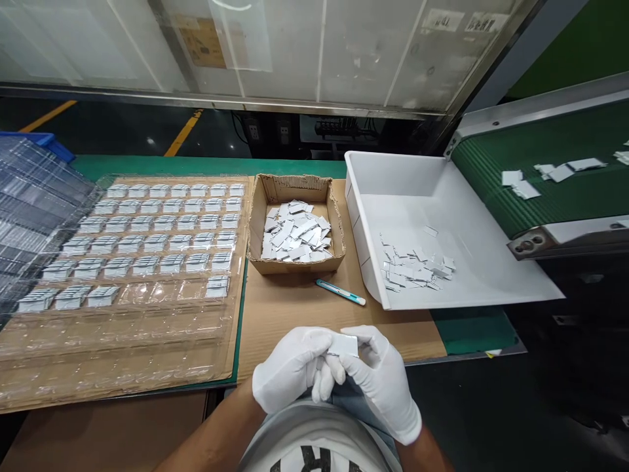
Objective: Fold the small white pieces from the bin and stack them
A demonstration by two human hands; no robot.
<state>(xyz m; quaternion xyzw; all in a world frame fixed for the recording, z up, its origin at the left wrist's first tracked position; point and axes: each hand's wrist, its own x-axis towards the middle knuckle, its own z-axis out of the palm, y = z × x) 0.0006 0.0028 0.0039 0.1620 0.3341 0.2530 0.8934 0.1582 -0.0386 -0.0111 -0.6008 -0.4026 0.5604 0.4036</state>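
Observation:
Between my two white-gloved hands is a small flat white rectangular piece, held close to my body just over the table's front edge. My left hand pinches it from the left with the thumb on top. On the other side, the fingers and thumb of my right hand close on its right end. Whether it is one piece or a thin stack, I cannot tell. Beyond my hands lies a teal and white utility knife. A cardboard box behind the knife holds a heap of similar white pieces.
To the left, a clear plastic tray has stacks of white pieces in many pockets. Blurred plastic trays are piled at far left. A white bin with scattered pieces stands right, below a green conveyor belt carrying several more.

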